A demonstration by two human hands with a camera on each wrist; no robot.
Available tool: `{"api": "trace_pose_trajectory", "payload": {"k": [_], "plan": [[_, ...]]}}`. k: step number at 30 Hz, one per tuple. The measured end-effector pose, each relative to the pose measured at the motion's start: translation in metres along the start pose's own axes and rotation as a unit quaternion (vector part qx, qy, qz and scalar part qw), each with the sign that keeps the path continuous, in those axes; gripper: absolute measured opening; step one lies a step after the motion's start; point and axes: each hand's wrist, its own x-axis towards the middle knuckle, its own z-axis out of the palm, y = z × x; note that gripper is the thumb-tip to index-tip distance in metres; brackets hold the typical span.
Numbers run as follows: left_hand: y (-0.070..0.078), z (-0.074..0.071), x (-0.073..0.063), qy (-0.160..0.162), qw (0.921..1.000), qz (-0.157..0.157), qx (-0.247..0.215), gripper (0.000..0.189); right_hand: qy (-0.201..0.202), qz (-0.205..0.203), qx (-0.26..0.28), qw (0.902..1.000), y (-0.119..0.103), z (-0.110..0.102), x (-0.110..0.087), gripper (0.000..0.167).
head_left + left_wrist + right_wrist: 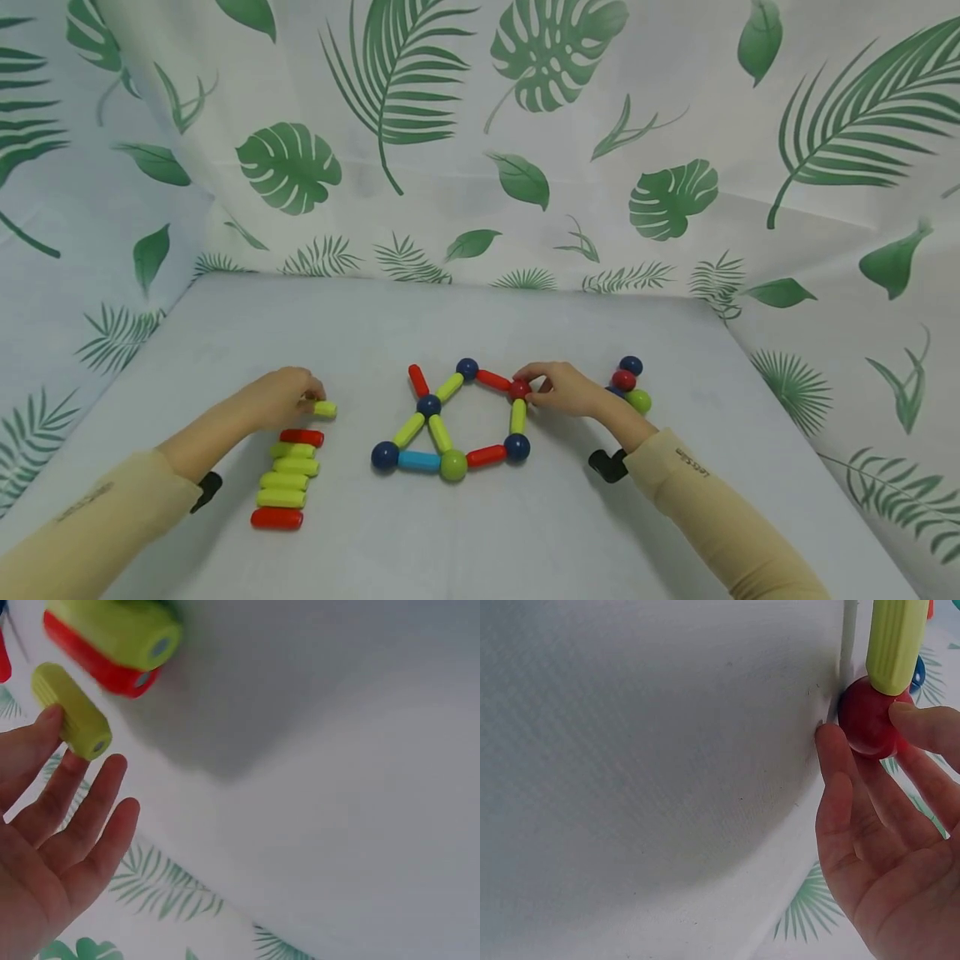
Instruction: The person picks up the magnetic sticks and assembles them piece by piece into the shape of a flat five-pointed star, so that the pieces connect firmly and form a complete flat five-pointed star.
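Left sleeve (112, 512): beige, nearest the camera;
Loose rods (283, 481): six, red and yellow-green, side by side on the bench (450, 542); not joined;
Left hand (281, 398): grip narrow, thumb and finger pinching one rod;
Held rod (325, 409): yellow-green, just beyond the loose rods; long axis roughly left-right, free end pointing right towards the figure;
Joined figure (440, 433): triangle and five-sided ring closed; one red rod (417, 380) juts away, its far end without a ball;
Right hand (564, 389): grip narrow, holding the ring's red ball (520, 390);
Loose balls (639, 401): clustered, unjoined; work seems partly done
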Motion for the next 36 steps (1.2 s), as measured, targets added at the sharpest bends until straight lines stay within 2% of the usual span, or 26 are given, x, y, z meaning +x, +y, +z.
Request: {"api": "trace_pose_trajectory", "payload": {"k": [5, 12, 15, 20, 23, 27, 36], "plan": [[0.012, -0.010, 0.030, 0.028, 0.9992, 0.022, 0.020, 0.013, -0.001, 0.000, -0.001, 1.0000, -0.002, -0.001, -0.001, 0.034], [0.042, -0.011, 0.082, 0.050, 0.9969, 0.060, 0.001, 0.017, 0.003, -0.001, -0.006, 1.0000, 0.000, 0.000, -0.001, 0.034], [0.053, -0.006, 0.100, 0.046, 0.9970, 0.061, -0.011, 0.018, 0.002, -0.005, -0.004, 1.0000, -0.001, 0.000, -0.002, 0.034], [0.067, 0.002, 0.125, 0.024, 0.9982, 0.036, -0.043, 0.019, 0.002, -0.005, 0.000, 1.0000, -0.002, 0.000, -0.003, 0.034], [0.073, 0.006, 0.136, 0.003, 0.9988, 0.023, -0.043, 0.020, 0.003, -0.005, -0.001, 1.0000, -0.002, -0.001, -0.002, 0.034], [0.077, 0.010, 0.144, -0.016, 0.9992, 0.026, -0.028, 0.019, 0.005, -0.002, -0.001, 1.0000, -0.001, -0.001, -0.002, 0.034], [0.083, 0.013, 0.146, -0.033, 0.9990, 0.008, -0.028, 0.020, 0.005, -0.002, 0.004, 1.0000, 0.000, 0.001, -0.002, 0.034]]}}
